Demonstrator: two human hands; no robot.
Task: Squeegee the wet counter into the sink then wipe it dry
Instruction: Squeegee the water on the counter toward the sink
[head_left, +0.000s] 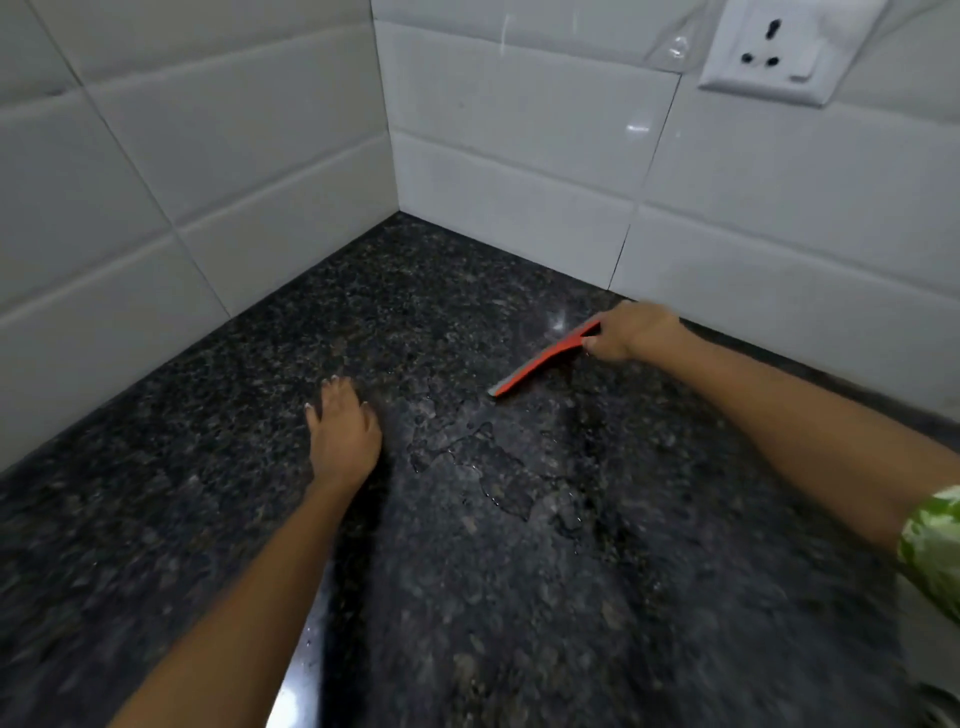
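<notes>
Head view: right hand (631, 332) fingers around orange squeegee (543, 359), blade diagonal, near-left to far-right; left hand (343, 434) flat.

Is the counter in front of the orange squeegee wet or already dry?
Wet: a thin glossy film with irregular edges lies on the counter, near the squeegee gripped by the right hand.

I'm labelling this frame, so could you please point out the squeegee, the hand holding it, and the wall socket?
squeegee (540, 361): head view, middle of the orange blade bar.
right hand (631, 332): head view, back of the hand.
wall socket (779, 49): head view, white faceplate.
</notes>
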